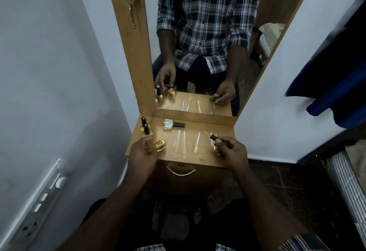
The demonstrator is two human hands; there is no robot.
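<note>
wood-grain laminate tops the little dressing table i'm watching through the head camera. far left, a switch panel sits on the pale wall. at the table's back left corner, two capped polish bottles stand close together, parked out of the way as i read it.

my left hand has its fingers curled. thumb and fingertips meet the left side of the open gold polish bottle in what looks like a light pinch, likely to stop it tipping when the brush dips. behind it a clear polish bottle lies on its side, black cap pointing right.

across the middle, clear nail tips lie in a row, apart from one another. two carry yellow at their near ends, so they seem spread for painting one by one.

my right hand pinches the black brush cap between thumb and fingers, gold bristles aimed up-left over the rightmost tips.

a mirror backs the table and reflects both hands. a drawer handle sits below the top, and a blue cloth hangs at right above the dark floor.
</note>
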